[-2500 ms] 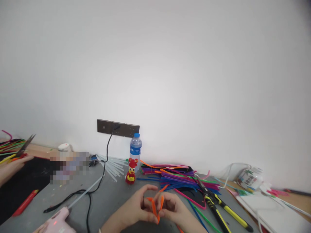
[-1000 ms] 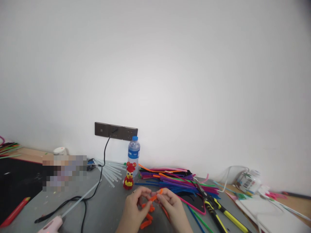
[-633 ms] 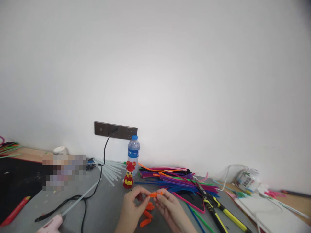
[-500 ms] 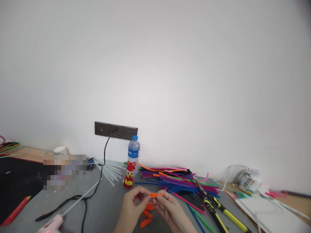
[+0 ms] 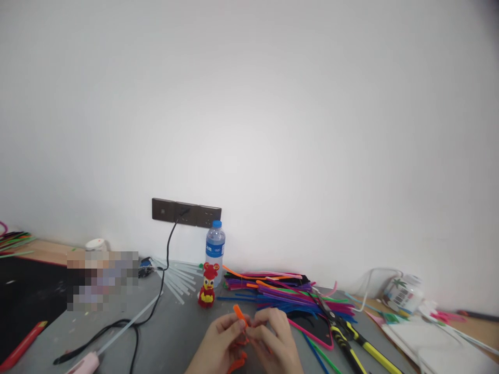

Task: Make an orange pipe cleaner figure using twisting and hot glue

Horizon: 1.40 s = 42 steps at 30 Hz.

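My left hand [image 5: 218,344] pinches an orange fuzzy piece [image 5: 239,312], whose upper end sticks up above the fingertips. Against its lower part, my right hand [image 5: 275,340] has its fingers closed, and the two hands' fingertips meet. More orange pieces [image 5: 237,362] lie on the grey table below, partly hidden by my left hand. A red and yellow figure [image 5: 208,286] with round ears stands just beyond my left hand, in front of a water bottle [image 5: 215,248] with a blue cap.
Coloured pipe cleaners [image 5: 288,293] lie in a pile behind my right hand. Yellow-black pliers [image 5: 345,337] rest to the right, near white sheets [image 5: 432,345]. A pink glue gun [image 5: 86,363], black cable [image 5: 136,332] and translucent sticks [image 5: 175,280] are at left.
The orange piece has turned from level to a steep tilt between the fingers. My right hand has rolled over, its knuckles now higher. Both hands cover more of the loose pieces below.
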{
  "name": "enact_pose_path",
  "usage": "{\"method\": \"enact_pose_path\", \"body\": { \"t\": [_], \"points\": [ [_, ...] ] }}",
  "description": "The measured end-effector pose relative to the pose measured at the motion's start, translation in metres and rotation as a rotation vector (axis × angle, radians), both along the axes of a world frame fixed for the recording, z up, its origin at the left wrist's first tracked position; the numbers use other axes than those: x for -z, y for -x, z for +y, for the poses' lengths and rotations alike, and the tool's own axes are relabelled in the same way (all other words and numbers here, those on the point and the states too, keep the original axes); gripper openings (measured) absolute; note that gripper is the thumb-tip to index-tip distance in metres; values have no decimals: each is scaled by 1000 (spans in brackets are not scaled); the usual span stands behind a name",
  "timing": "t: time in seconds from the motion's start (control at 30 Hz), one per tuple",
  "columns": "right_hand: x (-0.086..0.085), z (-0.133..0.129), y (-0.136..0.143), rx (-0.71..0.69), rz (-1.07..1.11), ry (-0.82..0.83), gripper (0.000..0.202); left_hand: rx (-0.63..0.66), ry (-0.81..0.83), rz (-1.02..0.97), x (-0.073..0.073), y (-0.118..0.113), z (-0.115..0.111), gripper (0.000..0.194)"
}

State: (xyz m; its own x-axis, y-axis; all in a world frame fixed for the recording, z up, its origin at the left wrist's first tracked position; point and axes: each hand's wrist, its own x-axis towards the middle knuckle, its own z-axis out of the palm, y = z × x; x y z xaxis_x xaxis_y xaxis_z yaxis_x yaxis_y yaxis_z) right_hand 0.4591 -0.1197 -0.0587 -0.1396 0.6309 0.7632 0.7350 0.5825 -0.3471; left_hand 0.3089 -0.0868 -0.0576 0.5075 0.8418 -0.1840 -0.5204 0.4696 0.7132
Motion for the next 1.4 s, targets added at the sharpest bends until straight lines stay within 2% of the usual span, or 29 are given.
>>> {"method": "enact_pose_path", "body": {
  "t": [0.1, 0.27, 0.43, 0.77, 0.83, 0.93, 1.03, 1.13, 1.3, 1.4],
  "points": [
    [-5, 1, 2, -27, -24, -32, 15, -5, -2, 20, -1, 2, 1, 50],
    [-20, 0, -1, -100, -53, 48, 18, -47, -27, 55, -4, 7, 3, 51],
    [-22, 1, -6, -173, -15, 139, 14, -50, -105, 137, -3, 9, 4, 48],
    [-20, 3, -7, -402, 480, 617, 16, 161, -330, 261, 2, 17, 9, 47],
    [-18, 2, -7, -423, 569, 712, 24, 214, -356, 304, 1, 20, 9, 48],
    [-13, 1, -8, -485, 564, 785, 41, 277, -387, 367, -6, 24, 6, 45],
    [-9, 2, -8, -570, 549, 818, 39, 295, -365, 370, -12, 26, 3, 41],
    [-7, 3, -7, -592, 593, 805, 43, 313, -331, 352, -13, 25, 2, 41],
    [-3, 7, -6, -553, 668, 823, 45, 198, -202, 320, 1, 18, 7, 51],
    [6, 11, -7, -562, 740, 831, 45, 150, -197, 327, 9, 15, 10, 53]
  ]
}}
